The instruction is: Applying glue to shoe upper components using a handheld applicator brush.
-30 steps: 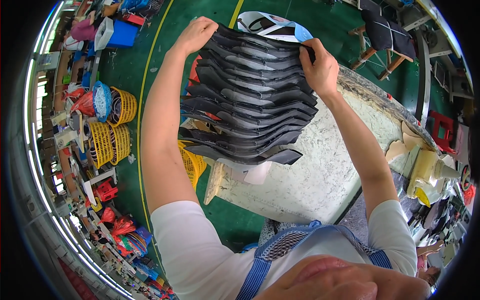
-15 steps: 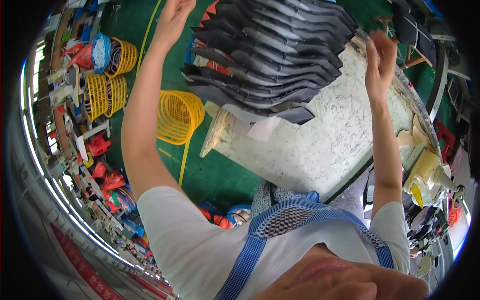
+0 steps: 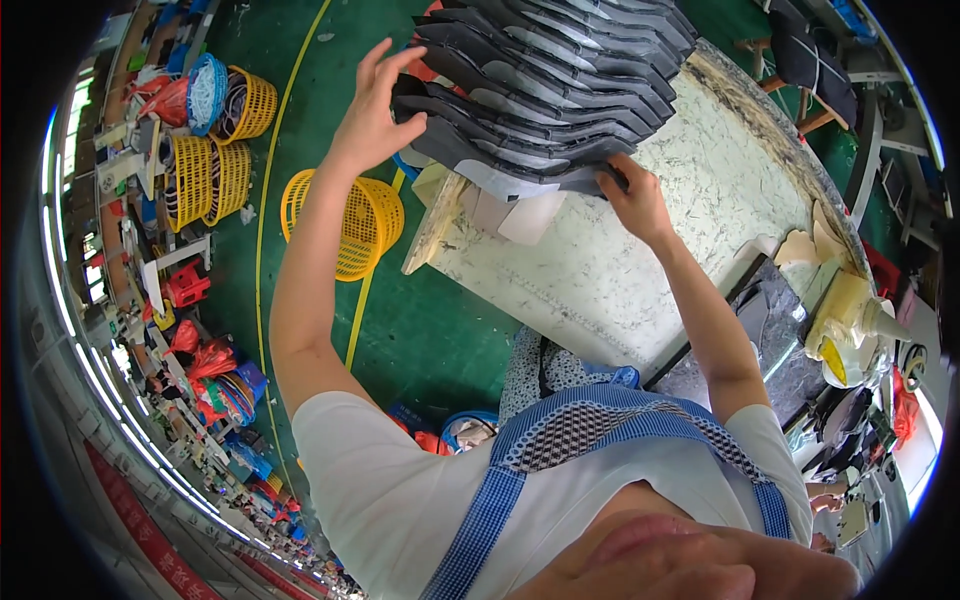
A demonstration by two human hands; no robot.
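Observation:
A long row of overlapping black, angled sheet pieces [image 3: 545,105] with pale grey middles lies along the far side of the white worktable [image 3: 620,270]. At its near right end, my right hand [image 3: 637,200] is closed on the tip of the nearest black piece, thumb and fingers pinching the edge. My left hand [image 3: 378,115] is at the left ends of the pieces, fingers spread and thumb apart, with nothing in it. Whether its fingertips touch the pieces is hard to tell. Pale flat sheets [image 3: 515,215] stick out under the near end of the row.
Left of the table, a yellow basket [image 3: 370,225] stands on the green floor. To the right are a cream container [image 3: 840,315], a dark slab [image 3: 755,320] and beige scraps [image 3: 800,248] near the table's edge. A wooden stool [image 3: 815,90] stands beyond, at the far right.
My right hand has come left and nearer, from open air above the table to the nearest piece's tip. My left hand has come nearer, its fingers spreading. The row appears shifted slightly farther up.

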